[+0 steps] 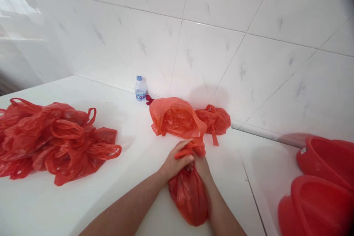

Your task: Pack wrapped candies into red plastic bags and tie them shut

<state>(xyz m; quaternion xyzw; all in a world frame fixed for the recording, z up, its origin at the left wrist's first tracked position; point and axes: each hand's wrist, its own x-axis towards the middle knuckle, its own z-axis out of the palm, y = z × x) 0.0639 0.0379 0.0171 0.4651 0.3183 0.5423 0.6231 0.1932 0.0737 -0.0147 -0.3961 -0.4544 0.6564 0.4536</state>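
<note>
Nearer the person than the bottle, and to its right, a red bag bulges below two hands over the table; whether it rests there cannot be told. The left hand presses thumb and fingers onto the gathered plastic at its neck, while the right hand curls around the same part, its fingers partly hidden. The bag looks thin, soft and slippery, probably light; the bunched neck seems the surest hold, since stretched film could tear. Just right of the bottle lie a dark red scrap and an orange bag, which crowds the hands' far side, then a crumpled bag. Left of the bottle sprawls a pile of bags; far to its right stand red tubs, well apart from the hands
</note>
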